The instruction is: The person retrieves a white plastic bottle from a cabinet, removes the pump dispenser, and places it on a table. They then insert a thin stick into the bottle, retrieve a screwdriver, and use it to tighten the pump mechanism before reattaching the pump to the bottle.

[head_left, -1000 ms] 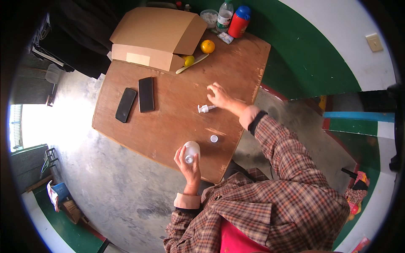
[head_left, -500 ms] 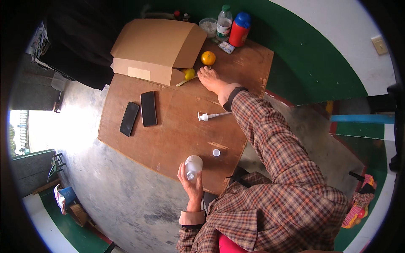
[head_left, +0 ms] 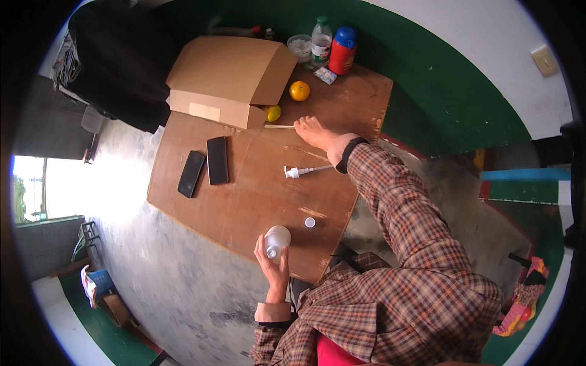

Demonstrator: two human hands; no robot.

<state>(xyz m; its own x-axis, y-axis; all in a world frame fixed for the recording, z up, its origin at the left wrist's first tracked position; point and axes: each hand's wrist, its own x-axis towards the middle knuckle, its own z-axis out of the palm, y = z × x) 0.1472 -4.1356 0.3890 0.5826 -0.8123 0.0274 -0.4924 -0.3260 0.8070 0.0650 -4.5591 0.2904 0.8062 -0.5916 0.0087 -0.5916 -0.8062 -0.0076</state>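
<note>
My left hand (head_left: 276, 273) is wrapped round a whitish, translucent bottle (head_left: 278, 236) at the table's near edge, its neck uncapped and tilted toward me. Farther off, my right hand (head_left: 312, 132) is closed on the end of a thin pale stick (head_left: 279, 127), which points left toward the cardboard box. A yellow lemon-like fruit (head_left: 273, 113) lies just beyond the stick. Between my hands rests a white pump dispenser top (head_left: 293, 173) with its tube, partly hidden by my right sleeve. A small round white cap (head_left: 310, 222) lies right of the bottle.
A brown cardboard box (head_left: 226, 70) stands at the far left of the wooden table (head_left: 256, 177). Two dark phones (head_left: 217, 160) lie side by side. An orange (head_left: 300, 91), a clear bottle (head_left: 321, 43), a red container with blue lid (head_left: 343, 52) and a tub (head_left: 300, 47) are at the back.
My right hand has drawn nearer to me and slightly right, away from the orange, bringing the stick along and turning it more level. My left hand still holds the bottle.
</note>
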